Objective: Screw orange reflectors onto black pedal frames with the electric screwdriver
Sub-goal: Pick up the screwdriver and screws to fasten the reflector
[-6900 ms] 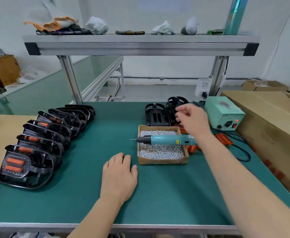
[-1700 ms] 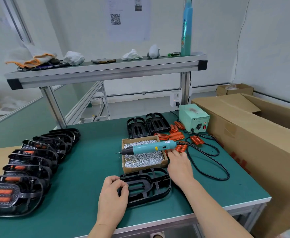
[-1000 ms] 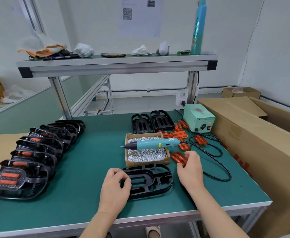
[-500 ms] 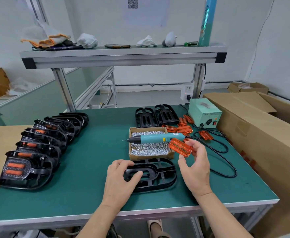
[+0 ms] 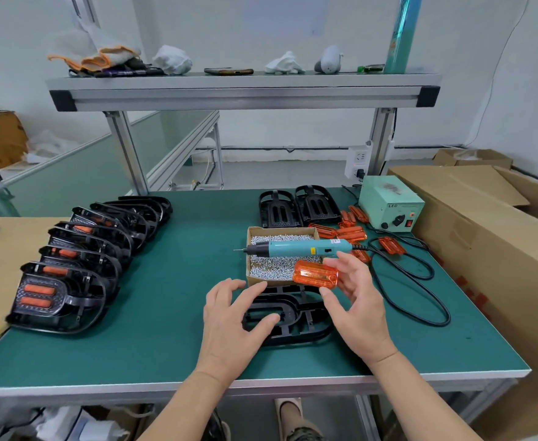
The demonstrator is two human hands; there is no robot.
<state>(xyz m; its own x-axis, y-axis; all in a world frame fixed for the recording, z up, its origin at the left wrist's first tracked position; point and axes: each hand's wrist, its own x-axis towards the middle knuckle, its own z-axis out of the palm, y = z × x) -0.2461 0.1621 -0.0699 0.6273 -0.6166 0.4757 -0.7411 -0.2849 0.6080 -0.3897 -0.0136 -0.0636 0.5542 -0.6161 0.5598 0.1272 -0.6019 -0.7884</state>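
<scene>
Right hand pinches one orange reflector between thumb and fingertips, held in the air. The black pedal frame lies flat on the mat directly below it, slightly nearer the person. Both long axes run left-right, roughly parallel, so seating looks like a short drop with little rotation. Left hand rests spread on the frame's left end, thumb on it, not clamped. The screwdriver lies across the screw box, closer to the right hand.

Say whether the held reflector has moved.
Yes. From the mat right of the screw box, the reflector rose in the right hand to the box's near right corner.
</scene>
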